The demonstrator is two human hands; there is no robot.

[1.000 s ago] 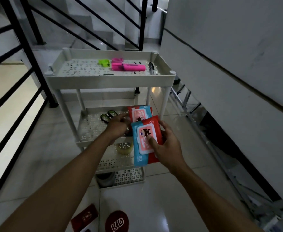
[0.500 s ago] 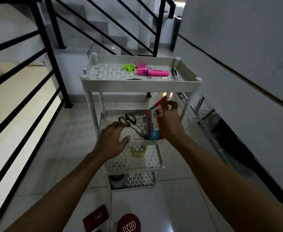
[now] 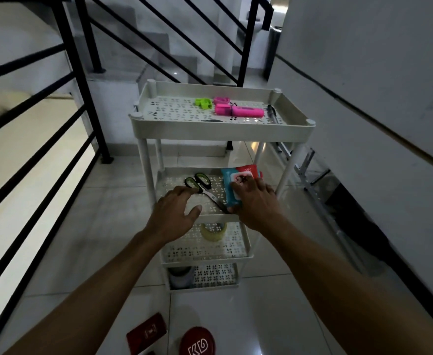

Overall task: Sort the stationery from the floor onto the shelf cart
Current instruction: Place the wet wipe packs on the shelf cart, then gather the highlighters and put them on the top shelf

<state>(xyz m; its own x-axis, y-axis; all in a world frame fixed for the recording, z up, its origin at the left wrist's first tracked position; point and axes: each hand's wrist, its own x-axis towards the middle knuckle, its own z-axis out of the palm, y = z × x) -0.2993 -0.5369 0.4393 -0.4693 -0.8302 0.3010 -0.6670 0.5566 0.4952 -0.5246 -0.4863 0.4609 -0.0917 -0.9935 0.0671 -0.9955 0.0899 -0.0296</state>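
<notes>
The white shelf cart (image 3: 220, 129) stands in front of me. On its second shelf lie black scissors (image 3: 202, 184) and a blue-and-red pack (image 3: 232, 179), resting on another red pack (image 3: 248, 169). My right hand (image 3: 256, 201) grips the top pack, fingers on it and thumb at its near end. Beside the scissors' handles, my left hand (image 3: 174, 213) hovers over the shelf with fingers spread and holds nothing. The top shelf carries a pink highlighter (image 3: 238, 111), a green sharpener (image 3: 203, 103) and a pen (image 3: 271, 112).
A tape roll (image 3: 214, 230) sits on the third shelf and a dark container (image 3: 180, 276) on the bottom one. On the floor near me lie a red box (image 3: 147, 331) and a round red lid (image 3: 197, 342). Black railings (image 3: 87, 103) run along the left, a folded ladder (image 3: 310, 172) along the right.
My right hand has brought the pack from upright in front of the cart down flat onto the second shelf. My left hand drew back from the shelf's packs to beside the scissors.
</notes>
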